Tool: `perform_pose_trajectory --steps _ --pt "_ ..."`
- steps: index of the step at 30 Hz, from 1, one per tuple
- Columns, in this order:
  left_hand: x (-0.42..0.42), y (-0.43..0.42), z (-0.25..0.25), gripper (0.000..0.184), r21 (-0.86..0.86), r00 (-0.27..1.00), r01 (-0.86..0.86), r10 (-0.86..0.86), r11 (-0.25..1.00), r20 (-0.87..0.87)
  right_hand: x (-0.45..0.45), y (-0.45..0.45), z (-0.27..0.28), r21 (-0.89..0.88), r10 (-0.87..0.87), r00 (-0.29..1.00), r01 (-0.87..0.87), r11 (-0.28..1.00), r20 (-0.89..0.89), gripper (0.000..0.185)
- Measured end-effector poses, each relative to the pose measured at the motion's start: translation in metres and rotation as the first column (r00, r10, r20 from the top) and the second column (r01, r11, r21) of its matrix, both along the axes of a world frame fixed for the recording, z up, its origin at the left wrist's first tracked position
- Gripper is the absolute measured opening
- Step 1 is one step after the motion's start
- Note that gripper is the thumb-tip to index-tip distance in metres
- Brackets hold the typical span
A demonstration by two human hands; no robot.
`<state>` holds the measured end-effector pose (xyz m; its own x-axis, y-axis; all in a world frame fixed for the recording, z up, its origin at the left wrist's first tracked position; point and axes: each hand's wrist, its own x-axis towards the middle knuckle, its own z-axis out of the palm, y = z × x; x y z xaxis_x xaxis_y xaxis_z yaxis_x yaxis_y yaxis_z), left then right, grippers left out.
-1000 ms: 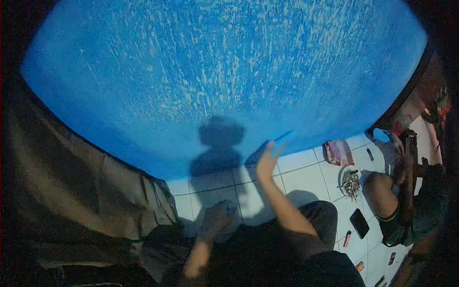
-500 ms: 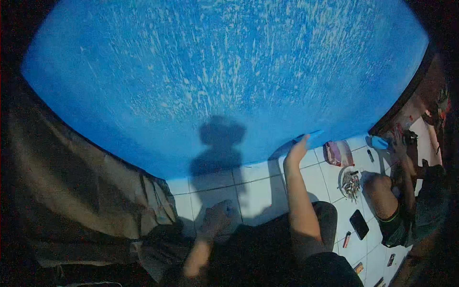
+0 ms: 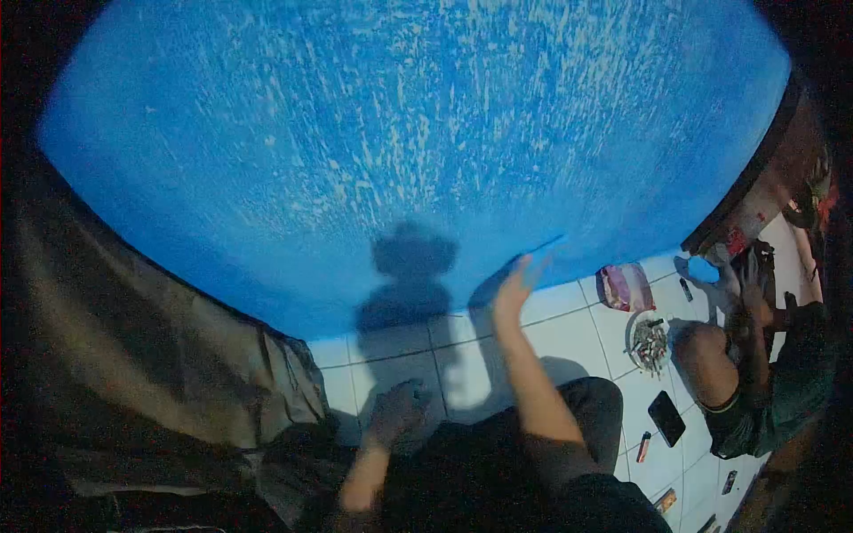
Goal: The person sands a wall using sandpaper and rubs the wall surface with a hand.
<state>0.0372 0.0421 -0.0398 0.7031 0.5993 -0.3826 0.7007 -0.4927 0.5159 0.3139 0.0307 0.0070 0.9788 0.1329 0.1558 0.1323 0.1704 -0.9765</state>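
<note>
Ahead of me rises a blue wall (image 3: pixel 267 178) with streaky white patches. My right hand (image 3: pixel 514 293) is raised at the wall's lower part, its fingers closed on a thin, flat blue piece (image 3: pixel 544 247) whose dark edge lies at the wall. Blur and the matching colour hide what kind of piece it is. Down in my shadow, my left hand (image 3: pixel 400 413) rests low over my lap with its fingers curled. Whether anything is inside them is too dark to make out.
White floor tiles (image 3: pixel 466 377) meet the wall. To the right lie a pink packet (image 3: pixel 626 286), a dish of cigarette butts (image 3: pixel 649 345), a phone (image 3: pixel 666 419) and a lighter (image 3: pixel 643 446). Another person (image 3: pixel 755 364) sits beyond, near a blue object (image 3: pixel 703 269). Dark sheeting (image 3: pixel 178 329) hangs left.
My right hand has moved left along the wall with the flat blue piece. My left hand stays low, in nearly the same place. The other person's hands have shifted slightly.
</note>
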Motion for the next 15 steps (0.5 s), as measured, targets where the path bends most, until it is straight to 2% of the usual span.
perform_pose_trajectory --steps 1,2,3,4,5,6,7,8,9,10,11,13,15 --pt "-0.003 0.001 -0.004 0.051 -0.001 0.998 0.012 -0.011 1.000 0.061 0.011 -0.003 0.005 0.083 0.003 0.999 -0.001 0.997 -0.032 0.077" --pt "-0.010 0.005 -0.026 0.052 0.209 0.975 0.193 -0.211 0.959 0.069 0.020 -0.008 0.008 0.164 0.006 0.998 0.005 0.986 -0.065 0.077" --pt "-0.019 0.011 -0.058 0.053 0.405 0.915 0.356 -0.403 0.842 0.034 0.024 -0.012 0.008 0.241 0.009 0.995 0.016 0.971 -0.099 0.077" --pt "-0.017 0.010 -0.058 0.055 0.412 0.911 0.368 -0.413 0.834 0.021 0.021 -0.011 0.002 0.428 0.176 0.958 -0.065 0.902 -0.227 0.077" --pt "-0.015 0.009 -0.056 0.056 0.419 0.907 0.380 -0.422 0.825 0.008 0.023 -0.001 -0.037 0.191 0.090 0.985 -0.061 0.980 -0.149 0.077" --pt "-0.002 0.004 -0.021 0.058 0.246 0.966 0.245 -0.258 0.938 0.022 0.007 0.007 -0.051 0.019 0.025 0.994 -0.023 1.000 -0.104 0.079" --pt "0.006 0.000 -0.002 0.060 0.064 0.996 0.086 -0.087 0.994 0.003 -0.009 0.015 -0.065 -0.152 -0.037 0.998 0.028 0.988 -0.054 0.080" --pt "0.004 0.003 -0.013 0.061 0.006 0.996 0.079 -0.078 0.997 -0.047 -0.032 0.018 -0.062 -0.154 0.061 0.998 -0.064 0.986 -0.026 0.082" --pt "-0.003 0.009 -0.035 0.062 -0.051 0.993 0.066 -0.071 0.996 -0.098 -0.041 0.021 -0.066 -0.068 0.133 0.991 -0.135 0.989 -0.027 0.081" --pt "-0.004 0.009 -0.041 0.063 -0.056 0.993 0.050 -0.055 0.997 -0.100 -0.049 0.023 -0.065 0.018 0.207 0.978 -0.206 0.978 -0.023 0.081" --pt "-0.005 0.010 -0.047 0.064 -0.060 0.994 0.033 -0.039 0.998 -0.103 -0.045 0.024 -0.063 0.019 0.171 0.985 -0.171 0.985 0.018 0.080" --pt "-0.005 0.007 -0.042 0.065 0.034 1.000 -0.005 0.006 0.999 -0.013 -0.039 0.025 -0.048 0.023 0.096 0.990 -0.099 0.995 0.099 0.078" --pt "-0.005 -0.003 -0.021 0.062 -0.055 0.994 -0.110 0.108 0.992 -0.028 -0.017 0.021 -0.044 -0.086 -0.032 0.999 0.028 0.996 -0.044 0.078"
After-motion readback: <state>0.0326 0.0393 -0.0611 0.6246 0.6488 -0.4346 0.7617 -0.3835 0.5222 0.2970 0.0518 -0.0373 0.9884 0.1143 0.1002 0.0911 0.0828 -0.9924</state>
